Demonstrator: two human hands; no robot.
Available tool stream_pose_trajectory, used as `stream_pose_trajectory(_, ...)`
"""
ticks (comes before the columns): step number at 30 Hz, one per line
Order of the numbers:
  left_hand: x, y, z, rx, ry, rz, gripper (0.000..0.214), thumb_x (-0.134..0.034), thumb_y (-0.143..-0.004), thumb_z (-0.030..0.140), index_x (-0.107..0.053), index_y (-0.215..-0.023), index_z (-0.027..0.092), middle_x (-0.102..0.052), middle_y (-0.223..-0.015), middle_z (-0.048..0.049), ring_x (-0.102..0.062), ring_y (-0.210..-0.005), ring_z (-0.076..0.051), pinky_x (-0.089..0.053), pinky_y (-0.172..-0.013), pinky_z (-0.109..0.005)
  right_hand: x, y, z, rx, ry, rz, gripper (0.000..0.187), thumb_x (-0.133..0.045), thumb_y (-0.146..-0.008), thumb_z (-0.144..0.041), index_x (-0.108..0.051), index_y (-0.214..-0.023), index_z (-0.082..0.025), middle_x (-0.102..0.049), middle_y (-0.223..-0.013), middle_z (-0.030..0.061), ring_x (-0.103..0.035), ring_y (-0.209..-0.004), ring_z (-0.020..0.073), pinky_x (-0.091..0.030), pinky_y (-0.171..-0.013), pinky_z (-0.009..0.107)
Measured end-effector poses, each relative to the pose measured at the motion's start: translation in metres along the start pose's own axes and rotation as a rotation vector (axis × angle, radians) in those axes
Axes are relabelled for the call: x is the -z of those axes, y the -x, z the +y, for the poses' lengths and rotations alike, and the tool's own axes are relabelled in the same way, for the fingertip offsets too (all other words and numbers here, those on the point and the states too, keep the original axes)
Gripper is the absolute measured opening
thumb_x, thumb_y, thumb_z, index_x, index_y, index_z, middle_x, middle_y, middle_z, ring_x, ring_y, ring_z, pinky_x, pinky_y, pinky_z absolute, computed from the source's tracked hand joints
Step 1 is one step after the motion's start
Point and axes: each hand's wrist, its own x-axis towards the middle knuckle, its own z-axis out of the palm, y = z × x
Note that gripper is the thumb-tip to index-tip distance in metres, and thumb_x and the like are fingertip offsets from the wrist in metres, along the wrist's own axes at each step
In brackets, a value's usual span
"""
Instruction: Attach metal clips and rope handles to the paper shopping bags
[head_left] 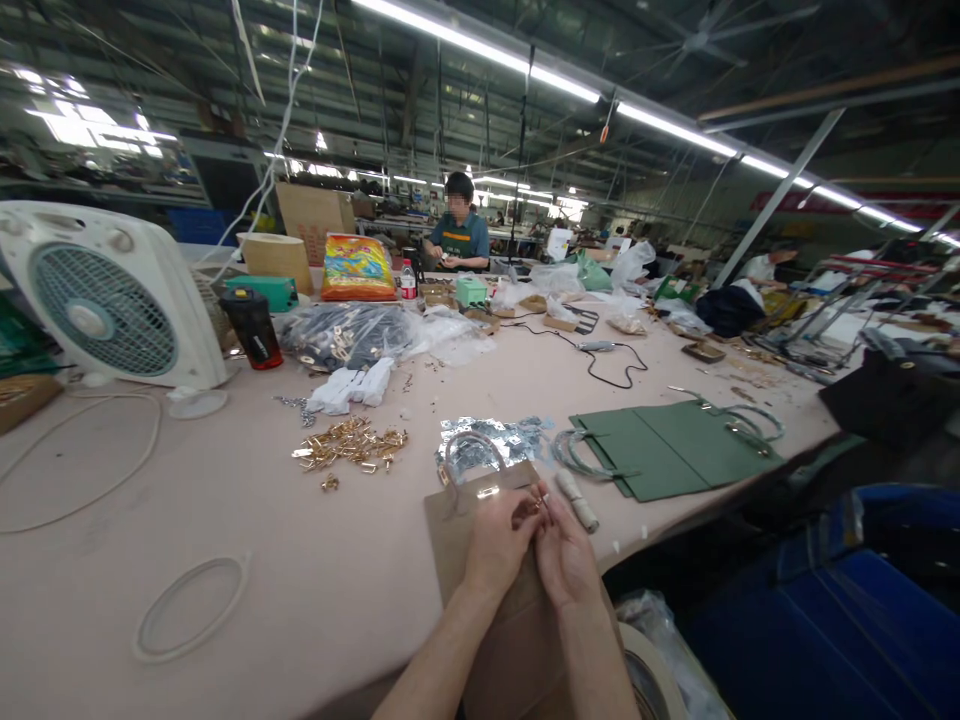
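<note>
My left hand (496, 540) and my right hand (562, 552) meet over a tan bag panel (450, 530) lying at the near edge of the table. Both hands pinch a small gold metal fitting (541, 499) between their fingertips. The panel has a handle loop (472, 445) and a gold clasp (487, 491) near its top. A pile of gold metal fittings (351, 443) lies to the left of the panel, and small clear bags (491, 437) lie behind it. A small pale roll (577, 499) rests just right of my hands.
Green bag panels with handles (675, 445) lie to the right. A white fan (105, 300), a dark bottle (253, 328), a bag of dark parts (345, 335) and a black cable (611, 365) are farther back. A person (459, 235) sits at the far end. A tape ring (191, 608) lies near left.
</note>
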Motion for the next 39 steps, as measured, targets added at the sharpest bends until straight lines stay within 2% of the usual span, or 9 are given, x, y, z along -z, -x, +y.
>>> stream_pose_trajectory(10,-0.001,0.002,-0.004,0.006,-0.013,0.060,0.012,-0.075,-0.086,0.015,-0.073,-0.095,0.023,-0.074,-0.094,-0.0001,-0.069,-0.088,-0.017,-0.057,-0.080,-0.030,-0.013,0.003,0.006,-0.042,-0.111,0.052,0.038,-0.084,-0.080,-0.038,-0.077,-0.113,-0.022,-0.078,-0.118,0.0055,-0.070,-0.117,0.0233,-0.049,-0.116,0.042)
stream_pose_trajectory(17,-0.005,0.003,-0.009,0.006,0.012,0.118,0.012,-0.075,-0.083,0.013,-0.074,-0.090,0.023,-0.073,-0.091,0.0006,-0.068,-0.085,-0.017,-0.056,-0.078,-0.029,-0.025,0.009,0.009,-0.005,-0.116,0.156,0.047,-0.090,-0.071,-0.039,-0.077,-0.112,-0.019,-0.079,-0.113,0.0063,-0.072,-0.110,0.0252,-0.053,-0.109,0.044)
stream_pose_trajectory(21,-0.004,0.004,-0.006,0.009,0.040,0.129,0.012,-0.075,-0.084,0.013,-0.075,-0.091,0.023,-0.073,-0.091,-0.0001,-0.068,-0.085,-0.017,-0.056,-0.077,-0.028,-0.031,0.012,0.009,0.021,-0.102,0.179,0.042,-0.091,-0.069,-0.038,-0.079,-0.105,-0.020,-0.080,-0.108,0.0048,-0.073,-0.104,0.0240,-0.055,-0.104,0.041)
stream_pose_trajectory(26,-0.003,0.004,-0.004,-0.018,0.043,0.147,0.012,-0.075,-0.085,0.012,-0.076,-0.090,0.023,-0.074,-0.089,0.0002,-0.068,-0.083,-0.017,-0.055,-0.077,-0.028,-0.031,0.013,0.007,0.028,-0.105,0.161,0.036,-0.092,-0.069,-0.037,-0.079,-0.098,-0.021,-0.081,-0.103,0.0027,-0.073,-0.099,0.0204,-0.056,-0.100,0.036)
stream_pose_trajectory(31,-0.002,0.005,-0.005,-0.072,0.013,0.185,0.012,-0.073,-0.087,0.012,-0.076,-0.090,0.023,-0.075,-0.088,0.0000,-0.068,-0.082,-0.017,-0.054,-0.078,-0.030,-0.032,0.014,0.008,0.010,-0.096,0.135,0.033,-0.092,-0.069,-0.038,-0.079,-0.095,-0.021,-0.080,-0.107,0.0026,-0.072,-0.106,0.0206,-0.054,-0.105,0.035)
stream_pose_trajectory(35,-0.003,0.006,-0.009,-0.137,-0.010,0.191,0.015,-0.071,-0.087,0.009,-0.075,-0.091,0.023,-0.076,-0.094,-0.0020,-0.069,-0.090,-0.019,-0.055,-0.085,-0.033,-0.031,0.015,0.004,-0.032,-0.103,0.095,0.031,-0.089,-0.074,-0.036,-0.079,-0.100,-0.021,-0.080,-0.108,0.0028,-0.072,-0.109,0.0198,-0.053,-0.107,0.033)
stream_pose_trajectory(39,-0.005,0.006,-0.008,-0.155,-0.014,0.181,0.015,-0.072,-0.085,0.009,-0.075,-0.091,0.023,-0.077,-0.097,-0.0018,-0.070,-0.092,-0.020,-0.056,-0.087,-0.034,-0.025,0.014,0.000,-0.119,-0.109,0.039,0.034,-0.085,-0.079,-0.036,-0.078,-0.109,-0.021,-0.079,-0.115,0.0042,-0.070,-0.115,0.0214,-0.055,-0.108,0.035)
